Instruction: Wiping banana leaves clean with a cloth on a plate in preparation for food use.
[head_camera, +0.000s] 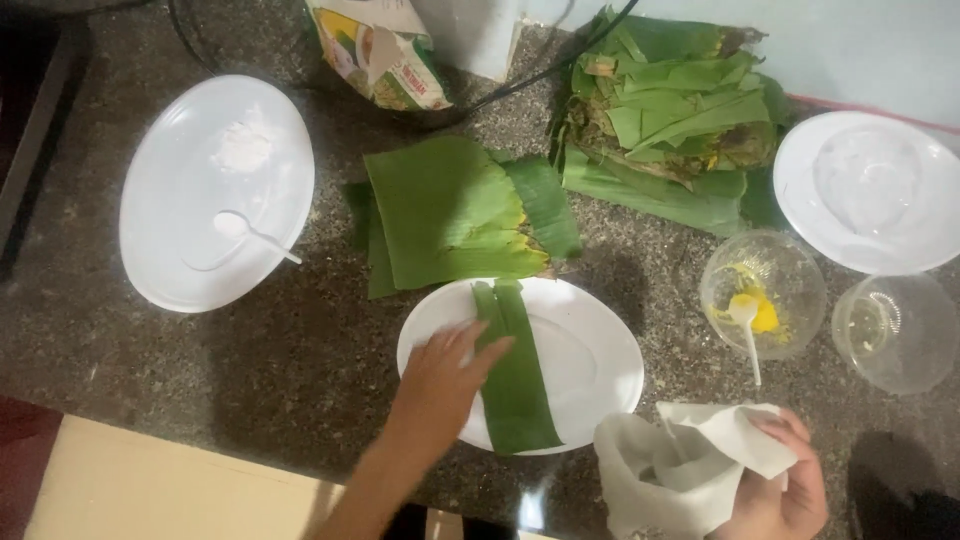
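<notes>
Right hand (775, 490) grips a white bag (670, 470) beside the plate (600, 350); left hand (440, 375), open, presses its leaf strip (515, 370); speckled counter (250, 370) lies bare leftward.

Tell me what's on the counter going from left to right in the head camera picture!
Big white plate with powder and a spoon → left hand → folded green leaf strip → white paper bag → right hand → clear empty bowl.

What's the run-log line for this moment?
left hand: pressing banana leaf strip on white plate | right hand: holding white bag
</notes>
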